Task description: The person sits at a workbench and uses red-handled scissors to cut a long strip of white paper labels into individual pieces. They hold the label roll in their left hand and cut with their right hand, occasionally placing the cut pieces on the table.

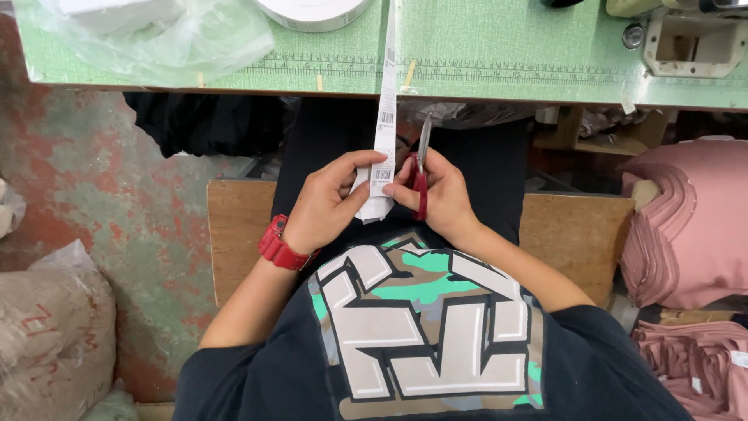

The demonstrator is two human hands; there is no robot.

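A long white strip of printed labels (386,93) hangs from the green table down into my lap. My left hand (331,203), with a red watch (278,244) on the wrist, pinches the strip's lower end between thumb and fingers. My right hand (440,195) grips red-handled scissors (421,168), whose blades point upward beside the strip's right edge. Both hands meet over my lap, just below the table edge.
The green table (506,54) has a printed ruler along its front edge, a roll of white tape (312,12) and a clear plastic bag (156,35). Stacks of pink cloth pieces (689,226) lie at right. A sack (51,335) sits at lower left. I sit on a wooden bench (234,226).
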